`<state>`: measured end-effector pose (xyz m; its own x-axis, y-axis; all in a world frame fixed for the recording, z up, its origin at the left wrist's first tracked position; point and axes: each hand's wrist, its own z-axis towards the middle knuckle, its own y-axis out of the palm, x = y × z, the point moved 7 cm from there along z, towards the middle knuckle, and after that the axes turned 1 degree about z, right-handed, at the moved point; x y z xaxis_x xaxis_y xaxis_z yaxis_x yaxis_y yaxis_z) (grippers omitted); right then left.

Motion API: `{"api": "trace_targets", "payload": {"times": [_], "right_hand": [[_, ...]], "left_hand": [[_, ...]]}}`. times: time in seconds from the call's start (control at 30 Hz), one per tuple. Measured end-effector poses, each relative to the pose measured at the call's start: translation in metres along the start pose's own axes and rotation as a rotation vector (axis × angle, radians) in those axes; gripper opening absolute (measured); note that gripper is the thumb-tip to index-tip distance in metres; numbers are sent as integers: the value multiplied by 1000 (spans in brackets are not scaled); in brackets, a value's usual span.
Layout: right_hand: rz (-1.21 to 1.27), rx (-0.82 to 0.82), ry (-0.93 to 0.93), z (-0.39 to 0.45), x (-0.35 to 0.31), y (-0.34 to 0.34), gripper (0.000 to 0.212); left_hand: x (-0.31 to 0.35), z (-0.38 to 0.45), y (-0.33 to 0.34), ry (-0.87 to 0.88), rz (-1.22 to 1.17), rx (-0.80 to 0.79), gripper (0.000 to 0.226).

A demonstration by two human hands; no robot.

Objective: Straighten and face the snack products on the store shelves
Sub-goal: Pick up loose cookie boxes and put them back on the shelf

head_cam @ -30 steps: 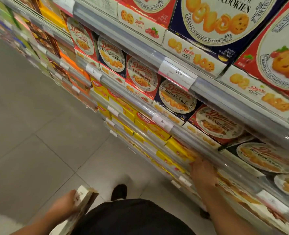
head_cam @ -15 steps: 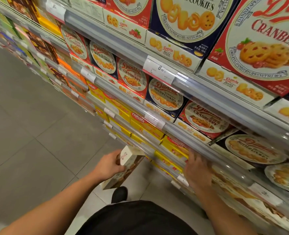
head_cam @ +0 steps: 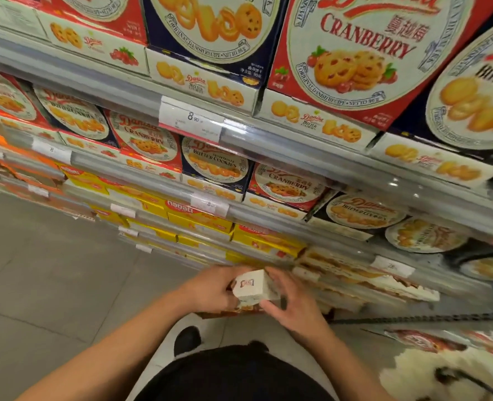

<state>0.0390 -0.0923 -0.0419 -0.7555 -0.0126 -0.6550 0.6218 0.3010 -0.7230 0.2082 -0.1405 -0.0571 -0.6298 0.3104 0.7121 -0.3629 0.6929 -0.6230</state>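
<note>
Hands meet low by the bottom shelf: left hand [head_cam: 210, 287] and right hand [head_cam: 293, 303] both curl round a small white carton [head_cam: 254, 288], held just off the shelf row [head_cam: 361, 280]. Probably light, stiff cardboard; corners crush, so grip the flat sides. Above, cookie boxes [head_cam: 216, 166] stand faced.

Two hands [head_cam: 210, 287] are seen, with one white box [head_cam: 254, 287] between them. Three red cranberry boxes [head_cam: 352, 53] can be read by their labels. One shoe [head_cam: 186, 340] is seen. Yellow boxes [head_cam: 199, 221] are too blurred to be counted.
</note>
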Motion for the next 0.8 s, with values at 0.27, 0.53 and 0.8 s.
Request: {"api": "trace_targets", "payload": {"times": [0.27, 0.53, 0.8], "right_hand": [[280, 360, 372, -91, 42, -53, 51], [563, 534, 457, -156, 125, -108, 48], [541, 649, 486, -216, 240, -163, 32]], "left_hand": [[27, 30, -5, 13, 128, 174, 83], [64, 58, 44, -280, -469, 374, 46], [175, 119, 137, -324, -434, 375, 32]]}}
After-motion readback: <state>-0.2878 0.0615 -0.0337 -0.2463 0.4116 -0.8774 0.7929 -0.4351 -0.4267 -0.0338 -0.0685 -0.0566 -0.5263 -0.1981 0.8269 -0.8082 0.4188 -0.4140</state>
